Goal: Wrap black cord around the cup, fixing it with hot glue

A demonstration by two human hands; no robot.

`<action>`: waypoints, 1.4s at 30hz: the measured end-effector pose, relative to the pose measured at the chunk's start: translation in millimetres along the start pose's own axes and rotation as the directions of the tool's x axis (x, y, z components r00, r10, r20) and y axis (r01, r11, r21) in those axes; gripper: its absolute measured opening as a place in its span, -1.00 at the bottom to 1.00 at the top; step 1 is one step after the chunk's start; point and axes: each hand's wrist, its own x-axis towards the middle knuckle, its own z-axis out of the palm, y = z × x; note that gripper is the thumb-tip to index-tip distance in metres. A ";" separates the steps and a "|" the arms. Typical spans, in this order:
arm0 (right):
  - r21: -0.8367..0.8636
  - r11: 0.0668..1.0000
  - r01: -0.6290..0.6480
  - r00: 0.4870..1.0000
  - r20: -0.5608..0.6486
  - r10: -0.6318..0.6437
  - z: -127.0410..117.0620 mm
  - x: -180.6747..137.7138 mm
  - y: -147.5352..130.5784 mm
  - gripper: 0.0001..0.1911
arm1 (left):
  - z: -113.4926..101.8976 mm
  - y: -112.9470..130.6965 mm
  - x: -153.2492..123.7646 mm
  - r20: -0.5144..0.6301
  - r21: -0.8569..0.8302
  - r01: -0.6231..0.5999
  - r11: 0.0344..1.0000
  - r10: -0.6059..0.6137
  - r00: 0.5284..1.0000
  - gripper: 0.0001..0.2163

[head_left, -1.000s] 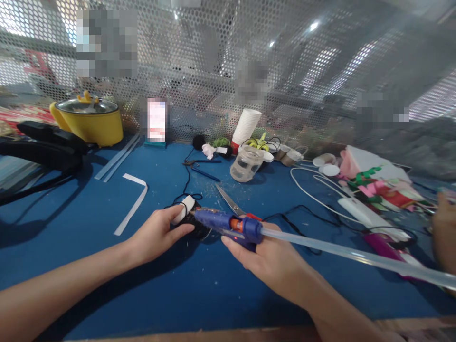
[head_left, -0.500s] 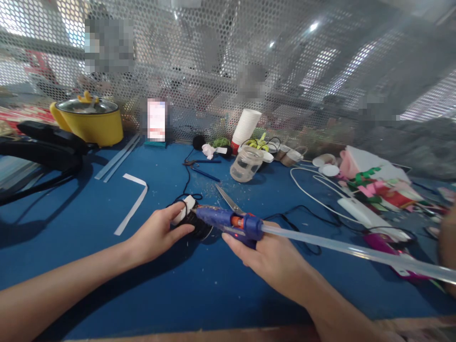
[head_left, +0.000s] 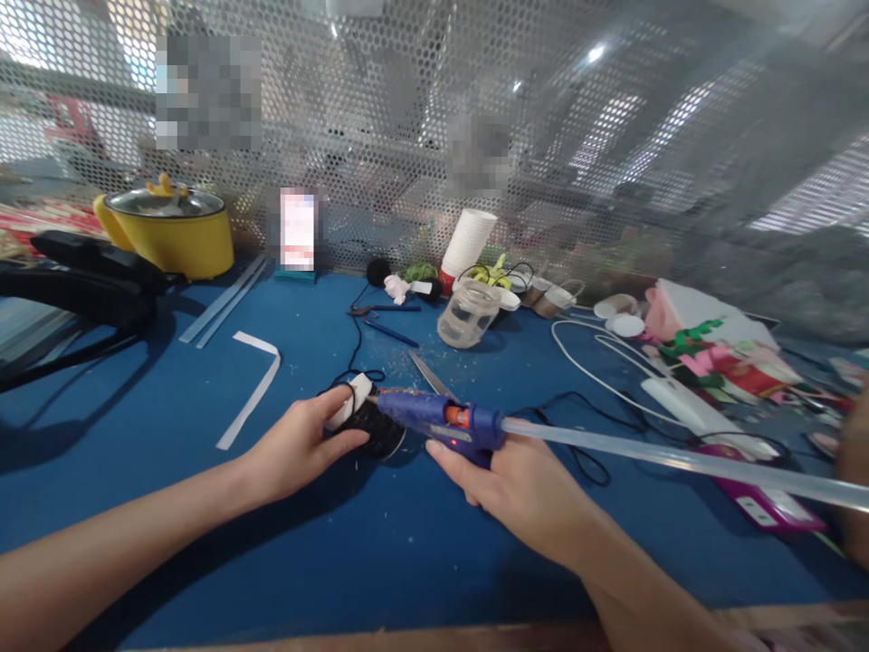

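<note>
My right hand is closed around a blue hot glue gun with a long clear glue stick sticking out behind it to the right. The gun's nozzle points left at a small black round object on the blue table. My left hand pinches that object, thumb and fingers around it and around a white strip on its top. A black cord runs from the object toward the back.
Scissors lie just behind the gun. A clear jar, stacked paper cups, a yellow pot, a bent white strip, white cables and colourful craft pieces lie around. A perforated metal screen closes the back. Another person's hand shows at the right edge.
The glue gun has shifted slightly to the right and levelled out, its nozzle staying at the black object. The left hand has stayed put. The hand at the right edge has drawn back.
</note>
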 end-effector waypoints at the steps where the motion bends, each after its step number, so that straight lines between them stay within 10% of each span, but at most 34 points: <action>1: 0.005 1.000 0.010 1.000 0.006 -0.010 0.0 -0.3 -0.3 -0.78 | -0.4 0.4 0.1 0.002 0.004 -0.003 1.000 0.003 1.000 -0.87; 42: -0.010 1.000 0.007 1.000 -0.004 -0.007 -2.0 -1.6 -2.4 -0.78 | -3.0 -1.2 0.0 0.032 0.081 -0.034 0.996 0.032 0.999 -0.86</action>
